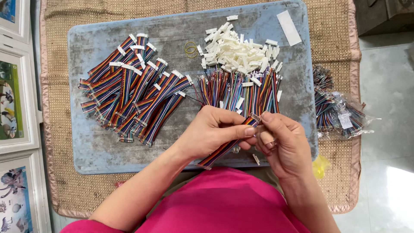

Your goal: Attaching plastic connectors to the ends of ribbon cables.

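Note:
My left hand [214, 131] grips a flat rainbow ribbon cable [224, 148] that runs down-left under the palm. My right hand [282, 140] pinches the cable's upper end, where a small white connector [255, 117] sits at the fingertips. Both hands meet over the near edge of a worn blue-grey board [108, 146]. Just beyond the hands lies a row of loose rainbow cables with bare ends [241, 88]. Behind that row is a heap of white plastic connector housings [237, 51].
A pile of rainbow cables with white connectors fitted [129, 88] covers the board's left side. Yellow rubber bands [190, 49] and a white strip [289, 27] lie near the far edge. Bagged cables [338, 112] rest on the woven mat [332, 181] at right. Framed pictures [13, 99] line the left.

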